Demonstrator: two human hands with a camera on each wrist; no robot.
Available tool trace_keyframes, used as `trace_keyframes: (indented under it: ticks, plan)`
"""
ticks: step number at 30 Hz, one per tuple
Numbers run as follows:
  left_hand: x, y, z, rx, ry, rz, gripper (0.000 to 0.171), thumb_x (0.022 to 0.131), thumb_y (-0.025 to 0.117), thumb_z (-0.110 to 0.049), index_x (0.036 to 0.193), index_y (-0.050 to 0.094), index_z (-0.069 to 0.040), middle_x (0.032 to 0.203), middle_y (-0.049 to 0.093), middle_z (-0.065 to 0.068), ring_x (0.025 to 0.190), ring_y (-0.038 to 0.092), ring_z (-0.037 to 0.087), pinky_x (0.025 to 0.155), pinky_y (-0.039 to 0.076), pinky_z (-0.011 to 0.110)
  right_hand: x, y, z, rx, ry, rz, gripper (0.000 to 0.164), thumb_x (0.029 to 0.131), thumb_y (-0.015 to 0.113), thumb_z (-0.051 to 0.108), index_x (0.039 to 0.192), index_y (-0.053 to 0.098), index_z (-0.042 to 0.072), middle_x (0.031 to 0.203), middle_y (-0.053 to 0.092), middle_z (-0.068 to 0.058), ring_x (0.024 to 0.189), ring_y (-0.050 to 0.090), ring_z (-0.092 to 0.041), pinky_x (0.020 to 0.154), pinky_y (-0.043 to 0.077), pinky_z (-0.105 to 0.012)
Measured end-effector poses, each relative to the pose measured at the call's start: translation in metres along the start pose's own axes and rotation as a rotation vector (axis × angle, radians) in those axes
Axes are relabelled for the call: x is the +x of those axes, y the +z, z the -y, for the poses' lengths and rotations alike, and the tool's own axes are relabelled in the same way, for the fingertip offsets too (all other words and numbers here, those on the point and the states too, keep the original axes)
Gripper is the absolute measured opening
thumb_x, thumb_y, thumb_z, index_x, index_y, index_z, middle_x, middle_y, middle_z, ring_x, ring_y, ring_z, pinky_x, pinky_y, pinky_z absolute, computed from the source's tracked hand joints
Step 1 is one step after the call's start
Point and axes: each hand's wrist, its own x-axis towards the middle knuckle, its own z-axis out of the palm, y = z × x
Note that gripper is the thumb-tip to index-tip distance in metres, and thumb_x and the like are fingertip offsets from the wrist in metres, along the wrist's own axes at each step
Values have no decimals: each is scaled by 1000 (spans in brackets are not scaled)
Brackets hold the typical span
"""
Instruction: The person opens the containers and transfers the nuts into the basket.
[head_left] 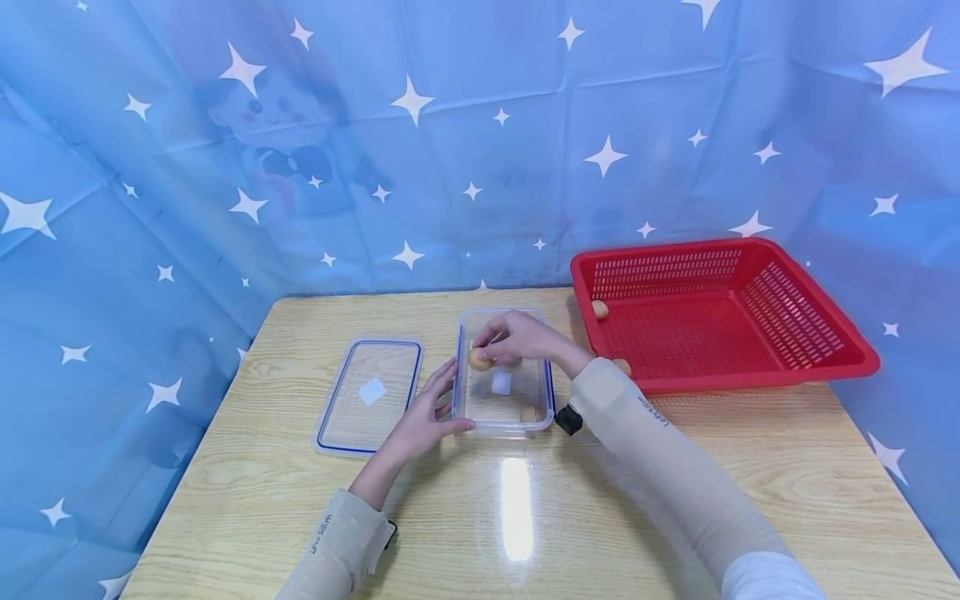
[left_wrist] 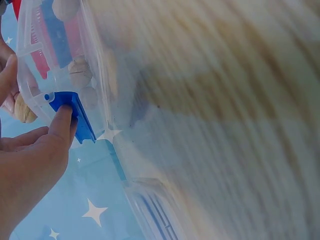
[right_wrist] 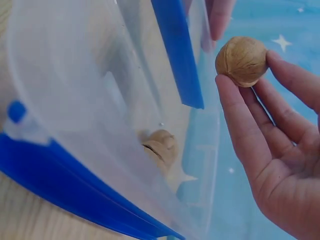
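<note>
A walnut [head_left: 480,359] is pinched between the thumb and fingertips of my right hand [head_left: 517,335], over the far left part of a clear plastic box [head_left: 504,426]. The same walnut [right_wrist: 242,61] shows plainly in the right wrist view, above the box wall. My left hand [head_left: 429,417] steadies the box from its left side, thumb at the front corner and fingers along the wall. In the left wrist view a fingertip presses on a blue side clip [left_wrist: 75,115]. Inside the box, another walnut [head_left: 530,413] lies at the front right.
To the left lies the box's clear lid [head_left: 330,417] with a blue seal. A red slotted basket [head_left: 750,385] stands at the back right, with walnuts [head_left: 600,309] along its left side. A starry blue curtain [head_left: 480,125] hangs behind the wooden table [head_left: 262,500].
</note>
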Motion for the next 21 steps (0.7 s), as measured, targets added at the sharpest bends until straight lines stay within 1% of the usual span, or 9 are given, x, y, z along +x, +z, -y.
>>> trace_keyframes:
  ticks: [2,4,6,7,9,12,15,18,21]
  plan:
    - [0,0,0,2,2,0,96,84,78,-6,159,19,-6,169,11,10,150,28,41,117,42,49,0,-3,1,2,1,-2,30,95,69,23,119,69,5,112,72,-13,92,73,-24,86,63,-41]
    - [0,0,0,0,9,-1,95,84,77,-6,159,19,-5,169,10,11,149,27,42,117,42,50,0,-6,3,2,10,-6,30,95,69,24,119,69,6,111,72,-12,89,73,-26,79,63,-38]
    - [0,0,0,-5,3,0,95,84,77,-5,159,19,-6,169,10,9,150,27,41,117,42,49,0,-9,4,2,14,-11,30,95,69,24,119,69,7,109,72,-12,86,72,-28,71,62,-34]
    - [0,0,0,-7,-1,-1,95,84,77,-4,159,19,-6,169,10,9,150,27,40,118,42,49,0,-10,5,0,14,-15,30,95,69,24,119,69,8,109,72,-11,86,71,-29,70,61,-32]
    - [0,0,0,-8,-3,-3,95,84,77,-4,159,19,-6,169,11,9,150,27,40,118,41,49,0,-13,6,0,3,-17,29,95,68,23,120,69,7,109,72,-13,88,71,-33,73,63,-34]
    - [0,0,0,-7,-6,-6,95,84,77,-4,159,19,-6,169,11,9,150,27,40,118,41,49,0,-17,8,-6,-14,-23,30,96,67,21,120,68,5,112,71,-14,95,72,-38,81,64,-38]
    - [0,1,0,-7,-1,-6,95,84,77,-4,159,19,-5,169,11,10,150,27,41,117,41,49,0,-21,10,-11,-17,-31,30,96,66,21,120,68,3,115,70,-16,98,72,-38,89,63,-40]
    - [1,1,0,-8,-3,-5,95,84,77,-4,159,19,-5,169,10,9,150,27,40,118,41,49,-1,-24,13,-15,-18,-38,30,96,67,21,120,67,3,118,70,-16,97,72,-34,91,63,-40]
    - [0,1,1,-7,0,-7,95,84,77,-4,159,19,-5,169,11,10,150,27,40,117,41,49,-2,-27,15,-20,-30,-36,31,96,67,20,121,67,3,121,69,-17,96,73,-26,91,63,-38]
